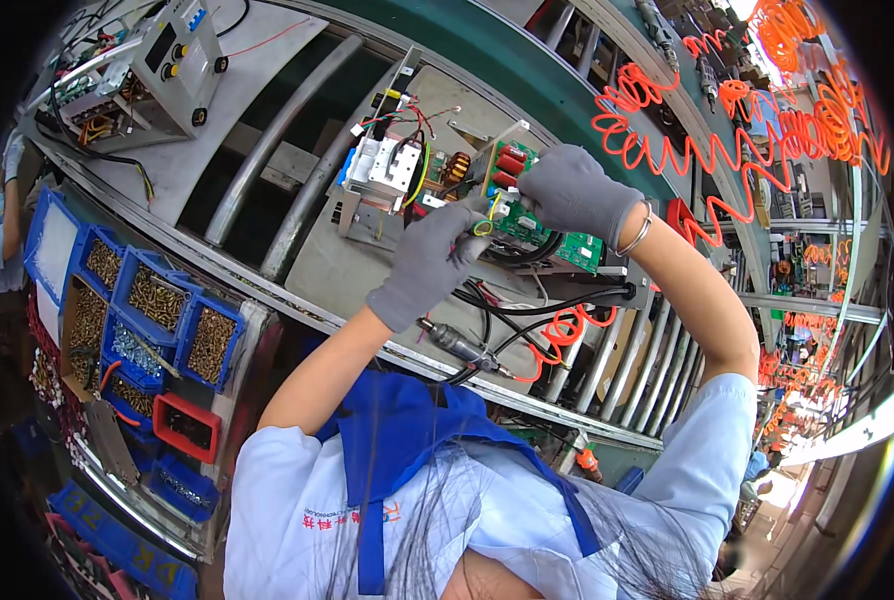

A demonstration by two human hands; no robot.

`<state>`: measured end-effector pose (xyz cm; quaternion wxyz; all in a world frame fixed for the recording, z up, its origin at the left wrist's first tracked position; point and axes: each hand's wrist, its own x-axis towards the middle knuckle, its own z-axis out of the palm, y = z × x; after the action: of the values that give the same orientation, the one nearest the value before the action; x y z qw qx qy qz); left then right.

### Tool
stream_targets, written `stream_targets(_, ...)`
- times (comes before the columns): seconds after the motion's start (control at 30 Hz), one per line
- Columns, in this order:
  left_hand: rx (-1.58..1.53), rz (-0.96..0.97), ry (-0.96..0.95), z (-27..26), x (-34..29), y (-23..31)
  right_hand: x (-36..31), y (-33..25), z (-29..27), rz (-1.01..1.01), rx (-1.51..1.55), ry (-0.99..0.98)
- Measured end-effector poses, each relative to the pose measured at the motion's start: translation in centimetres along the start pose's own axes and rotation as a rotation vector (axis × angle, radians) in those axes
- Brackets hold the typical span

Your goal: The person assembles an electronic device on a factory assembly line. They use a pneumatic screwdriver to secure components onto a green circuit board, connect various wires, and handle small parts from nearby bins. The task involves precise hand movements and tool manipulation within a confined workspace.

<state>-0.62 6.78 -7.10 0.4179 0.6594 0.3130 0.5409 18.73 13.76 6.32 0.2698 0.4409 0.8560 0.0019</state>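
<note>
Blue bins: plastic blue bins (147, 380) hold heaps of small shiny screws, many of them gold (210, 345).
Metal box: a boxy grey machine (182, 75) with round black and yellow knobs sits up high.
Red bin: a small red plastic bin (187, 450) is near the blue ones.
Rollers: smooth, round metal rollers (279, 145) lie in a row.
Flat board: a smooth grey board (317, 270) is under the parts.
Silver block: a hard, shiny block (385, 168) stands on it.
Left hand: the grey-gloved hand (429, 260) is curled, its fingertips pinching a thin, bendy yellow-green wire (483, 228).
Copper coil: a fat ring of wound wire (457, 167) is between the block and the green board.
Green board: a flat board (577, 252) with red tubes (510, 160) sits on the grey board, below the right hand.
Right hand: the other gloved hand (572, 195) has bent fingers at the green board; I cannot tell what they hold.
Hoses: springy orange hoses (647, 145) curl beyond.
</note>
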Motion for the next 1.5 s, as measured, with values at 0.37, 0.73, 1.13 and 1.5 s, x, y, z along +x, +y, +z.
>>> stream_targets(0.37, 0.013, -0.044, -0.022, -0.5, -0.2, -0.4, 0.8, 0.9, -1.4, -0.072, 0.162, 0.000)
stream_targets(0.73, -0.265, -0.071, -0.052, -0.4, -0.6, -2.2, 0.1, 1.2, -0.3, -0.162, 0.179, 0.123)
stream_targets(1.13, -0.250, -0.057, -0.060, -0.8, -0.4, -2.2, 0.1, 0.9, 0.3, -0.167, 0.096, 0.146)
stream_targets(1.5, -0.143, -0.014, -0.098, -1.4, 0.1, -1.8, 1.7, -1.0, -0.8, -0.109, -0.033, -0.016)
